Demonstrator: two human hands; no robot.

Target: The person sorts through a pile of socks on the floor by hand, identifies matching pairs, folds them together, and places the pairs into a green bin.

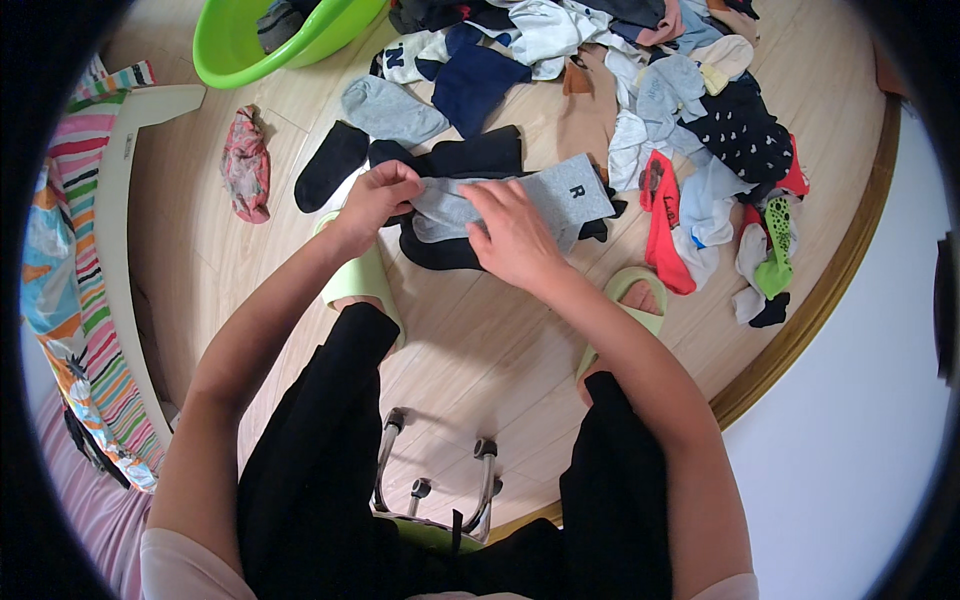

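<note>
A light grey sock [551,196] with a dark letter on its cuff lies stretched over black socks [442,251] on the floor before me. My left hand [381,196] pinches the sock's left end between thumb and fingers. Resting on its middle, my right hand [510,229] has its fingers spread and the palm turned down. Just beyond my left hand are a separate black sock [332,166] and another grey sock [391,110]. A folded navy sock [478,86] lies past them.
A large heap of mixed socks [559,26] spreads across the far right floor. At the upper left stands a green plastic basin [240,64] holding dark socks. A crumpled pink patterned cloth [246,166] lies left. My slippered feet flank the work; a wall [840,420] curves along the right.
</note>
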